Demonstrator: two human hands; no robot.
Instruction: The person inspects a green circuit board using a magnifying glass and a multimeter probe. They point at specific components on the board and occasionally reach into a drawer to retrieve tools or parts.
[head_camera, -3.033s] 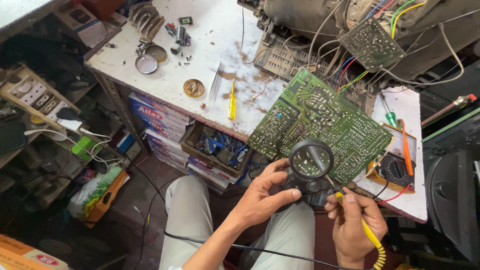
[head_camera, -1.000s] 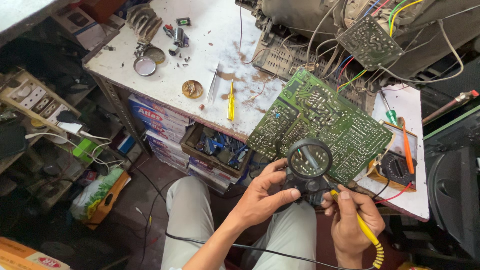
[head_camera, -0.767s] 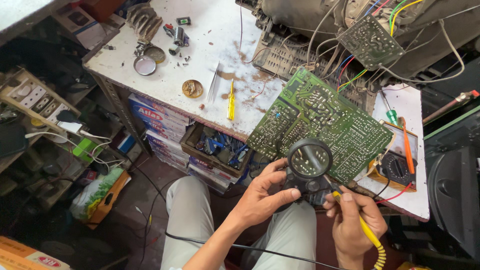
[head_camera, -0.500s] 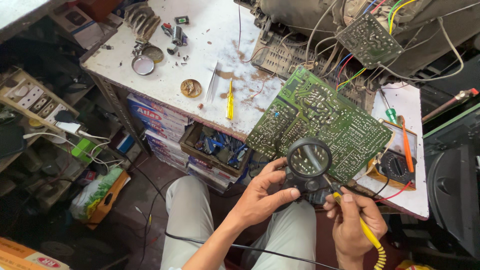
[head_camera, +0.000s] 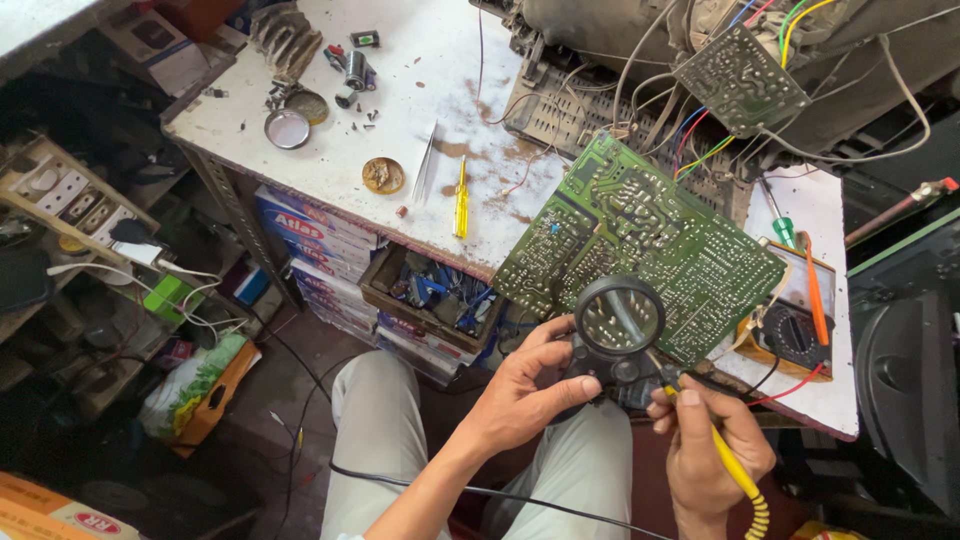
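With our left hand (head_camera: 520, 395) we grip the round black magnifying glass (head_camera: 619, 318) over the green circuit board (head_camera: 640, 240); our right hand (head_camera: 715, 450) grips the yellow-handled soldering iron (head_camera: 725, 465), its tip at the board's near edge. Inspection appears underway, no joint visibly reworked.

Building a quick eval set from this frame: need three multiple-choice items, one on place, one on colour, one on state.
1. Where does the yellow screwdriver lie?
A. on the white bench top
B. on the floor
C. in the right hand

2. What colour is the handle of the tool in the right hand?
A. red
B. yellow
C. blue

3. How is the magnifier placed?
A. flat on the bench
B. hanging from a hook
C. held up over the green circuit board's near corner

Answers:
1 A: the screwdriver rests on the white bench top beside the tweezers.
2 B: the pen-like tool is yellow with a coiled yellow cord.
3 C: the left hand grips it under the lens, over the green circuit board.
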